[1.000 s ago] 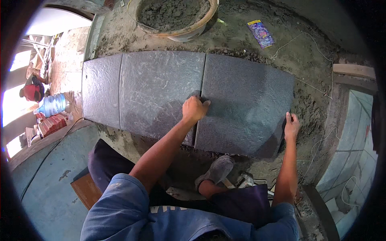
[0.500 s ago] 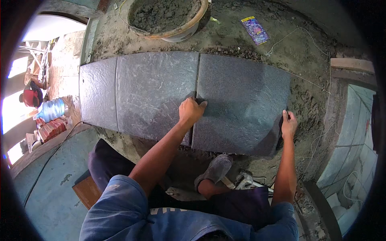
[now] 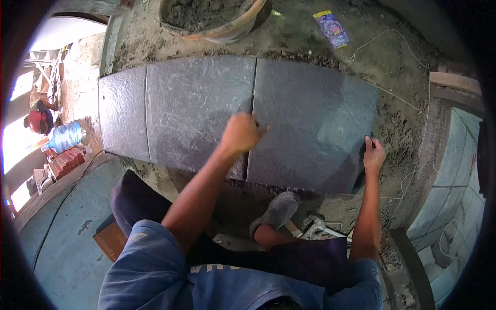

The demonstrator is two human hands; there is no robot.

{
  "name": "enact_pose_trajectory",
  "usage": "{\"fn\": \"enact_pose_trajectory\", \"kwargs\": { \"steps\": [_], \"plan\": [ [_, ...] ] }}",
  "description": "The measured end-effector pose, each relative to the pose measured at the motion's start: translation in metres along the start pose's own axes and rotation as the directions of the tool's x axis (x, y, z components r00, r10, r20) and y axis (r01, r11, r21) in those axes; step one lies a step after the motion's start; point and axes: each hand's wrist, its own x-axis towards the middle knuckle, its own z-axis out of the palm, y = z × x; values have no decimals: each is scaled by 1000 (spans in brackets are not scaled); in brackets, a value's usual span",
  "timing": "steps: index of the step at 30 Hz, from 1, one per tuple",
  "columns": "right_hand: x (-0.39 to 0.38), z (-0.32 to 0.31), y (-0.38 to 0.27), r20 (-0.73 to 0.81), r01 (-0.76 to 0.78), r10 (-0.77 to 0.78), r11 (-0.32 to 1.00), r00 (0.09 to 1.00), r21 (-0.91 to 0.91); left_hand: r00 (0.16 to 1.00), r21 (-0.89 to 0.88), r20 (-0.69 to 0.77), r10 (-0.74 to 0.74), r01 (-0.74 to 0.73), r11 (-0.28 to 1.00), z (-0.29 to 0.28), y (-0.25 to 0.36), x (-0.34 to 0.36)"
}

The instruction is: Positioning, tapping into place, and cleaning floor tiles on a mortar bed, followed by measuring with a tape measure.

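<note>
Dark grey tile: lies toward 2 o'clock from view centre. Probably heavy, stiff, brittle-cornered; best held by opposite edges. Left hand: curls at 9 o'clock edge, contact unclear. Right hand: fingers bend at 4 o'clock edge, grip unclear.

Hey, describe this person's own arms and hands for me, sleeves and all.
The left hand and right hand are bare, without gloves, and so are the left forearm and right forearm. The left sleeve and right sleeve are short and blue; the left one has a small pale mark.
</note>
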Motion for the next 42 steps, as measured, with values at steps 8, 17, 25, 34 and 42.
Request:
{"fn": "enact_pose_trajectory", "kwargs": {
  "steps": [8, 17, 25, 34, 42],
  "plan": [
    [-4, 6, -22, 59, 25, -18, 991, 998, -132, 916, 500, 25, 401, -359, 788, -3, -53, 40],
    [2, 10, -18, 53, -81, 97, 966, 994, -245, 861, 513, 24, 508, -446, 733, 21, -64, 56],
    [-7, 11, -37, 65, -106, 137, 931, 988, -350, 848, 494, -4, 530, -459, 738, 20, -71, 62],
    [-16, 17, -49, 75, -59, 100, 904, 992, -424, 835, 509, -28, 550, -462, 726, 21, -77, 62],
    [-23, 17, -46, 35, -85, 117, 866, 992, -492, 811, 656, 102, 576, -490, 574, 20, -60, 56]
  ]
}}
